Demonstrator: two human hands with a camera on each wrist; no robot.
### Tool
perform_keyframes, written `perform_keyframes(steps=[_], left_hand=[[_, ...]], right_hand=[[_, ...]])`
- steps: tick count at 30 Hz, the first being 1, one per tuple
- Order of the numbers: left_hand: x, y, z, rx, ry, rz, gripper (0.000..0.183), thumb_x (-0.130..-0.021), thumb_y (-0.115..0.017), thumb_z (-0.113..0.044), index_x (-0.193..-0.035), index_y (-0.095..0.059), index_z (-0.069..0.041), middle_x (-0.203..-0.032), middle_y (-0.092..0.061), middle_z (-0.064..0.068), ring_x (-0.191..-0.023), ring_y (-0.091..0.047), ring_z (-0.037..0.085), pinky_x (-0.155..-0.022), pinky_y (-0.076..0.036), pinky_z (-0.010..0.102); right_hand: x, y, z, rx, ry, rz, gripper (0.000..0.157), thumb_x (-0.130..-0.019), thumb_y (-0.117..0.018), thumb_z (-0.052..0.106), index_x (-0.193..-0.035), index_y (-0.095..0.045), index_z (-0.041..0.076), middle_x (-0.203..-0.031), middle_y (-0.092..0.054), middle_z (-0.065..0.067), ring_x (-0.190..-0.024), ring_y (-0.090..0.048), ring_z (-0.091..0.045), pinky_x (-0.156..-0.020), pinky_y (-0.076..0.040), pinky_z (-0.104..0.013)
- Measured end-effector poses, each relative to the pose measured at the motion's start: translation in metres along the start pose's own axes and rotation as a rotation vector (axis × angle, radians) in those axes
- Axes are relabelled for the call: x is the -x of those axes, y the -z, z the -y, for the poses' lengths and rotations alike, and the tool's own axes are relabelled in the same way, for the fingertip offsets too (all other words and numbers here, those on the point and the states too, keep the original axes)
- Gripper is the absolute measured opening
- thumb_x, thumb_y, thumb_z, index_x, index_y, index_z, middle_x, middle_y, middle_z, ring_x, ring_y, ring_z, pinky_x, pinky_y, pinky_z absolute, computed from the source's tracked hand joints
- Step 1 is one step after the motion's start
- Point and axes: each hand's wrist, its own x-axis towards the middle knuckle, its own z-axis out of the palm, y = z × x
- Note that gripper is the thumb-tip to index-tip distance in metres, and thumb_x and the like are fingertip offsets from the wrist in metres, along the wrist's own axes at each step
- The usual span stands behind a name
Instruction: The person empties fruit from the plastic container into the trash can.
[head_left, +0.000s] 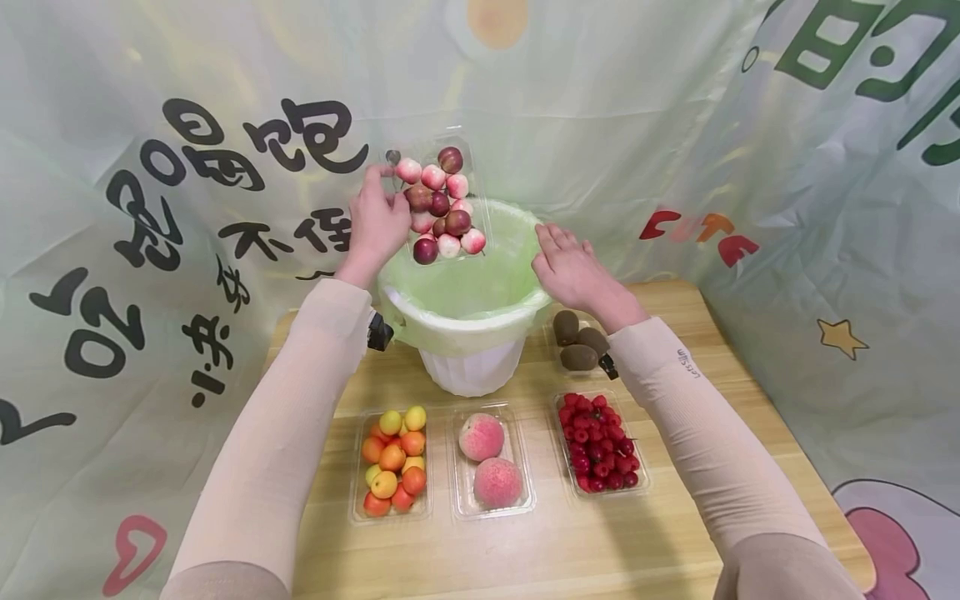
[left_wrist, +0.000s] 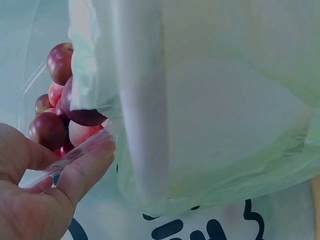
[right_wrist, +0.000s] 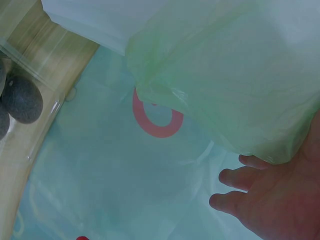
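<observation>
In the head view my left hand (head_left: 378, 218) grips the left edge of a clear plastic box (head_left: 480, 167) filled with dark red plums (head_left: 450, 159) and small pink-and-white fruits (head_left: 432, 177). Tilted toward me, the box overlaps the back left rim of a white bin (head_left: 471, 362) lined with a green bag (head_left: 517, 275). The left wrist view shows thumb and fingers (left_wrist: 82, 170) pinching the box's edge, with the bin hiding part of the fruit. My right hand (head_left: 573, 271) rests on the bin's right rim, fingers extended against the bag's folded edge.
In front of the bin, clear boxes hold yellow and orange fruits (head_left: 392, 457), two peaches (head_left: 498, 482) and red berries with cherries (head_left: 600, 442). Kiwis (head_left: 579, 357) sit in another box under my right forearm. Printed cloth (head_left: 600, 108) surrounds the wooden table (head_left: 525, 558).
</observation>
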Motion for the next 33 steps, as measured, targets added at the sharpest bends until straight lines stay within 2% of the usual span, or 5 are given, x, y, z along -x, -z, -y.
perform_keyframes(steps=[7,11,20,25,33], left_hand=[[0.0012,0.0013,0.0020,0.006,-0.013,0.002,0.045,-0.104,-0.050,-0.009,-0.149,-0.046,-0.009,-0.090,-0.060,0.009,-0.082,-0.063,0.027,-0.078,-0.050,0.036],[0.0027,0.0026,0.0024,0.012,-0.022,0.009,0.047,-0.104,-0.050,-0.008,-0.150,-0.044,-0.008,-0.086,-0.055,0.006,-0.084,-0.059,0.026,-0.075,-0.046,0.034],[0.0033,0.0025,0.0023,0.017,-0.032,-0.013,0.047,-0.104,-0.049,-0.008,-0.151,-0.044,-0.009,-0.102,-0.068,0.018,-0.102,-0.065,0.033,-0.097,-0.050,0.047],[0.0028,0.0023,0.0027,0.035,-0.042,-0.018,0.047,-0.104,-0.049,-0.008,-0.150,-0.045,-0.009,-0.114,-0.073,0.023,-0.108,-0.069,0.034,-0.100,-0.051,0.048],[0.0044,0.0018,0.0042,0.025,-0.084,-0.038,0.043,-0.104,-0.049,-0.008,-0.147,-0.047,-0.010,-0.095,-0.065,0.015,-0.086,-0.064,0.029,-0.086,-0.049,0.043]], right_hand=[[0.0006,-0.0004,0.0001,0.008,0.001,-0.006,0.070,-0.109,-0.010,0.042,-0.169,-0.004,0.006,-0.177,-0.004,-0.020,-0.163,-0.005,-0.046,-0.131,-0.004,-0.067],[0.0011,-0.0003,0.0008,0.006,-0.001,-0.003,0.071,-0.109,-0.011,0.042,-0.169,-0.004,0.006,-0.177,-0.004,-0.020,-0.164,-0.005,-0.045,-0.131,-0.004,-0.066],[0.0009,-0.0007,0.0009,0.002,-0.005,0.000,0.070,-0.109,-0.011,0.041,-0.169,-0.003,0.006,-0.177,-0.003,-0.021,-0.163,-0.004,-0.046,-0.131,-0.002,-0.065],[0.0004,-0.0011,0.0007,0.008,-0.007,0.003,0.070,-0.109,-0.011,0.040,-0.169,-0.003,0.006,-0.177,-0.003,-0.020,-0.164,-0.004,-0.045,-0.131,-0.002,-0.065],[-0.0007,-0.0010,0.0010,0.013,-0.005,-0.001,0.069,-0.109,-0.012,0.038,-0.169,-0.003,0.006,-0.177,-0.004,-0.021,-0.163,-0.005,-0.046,-0.131,-0.004,-0.066]])
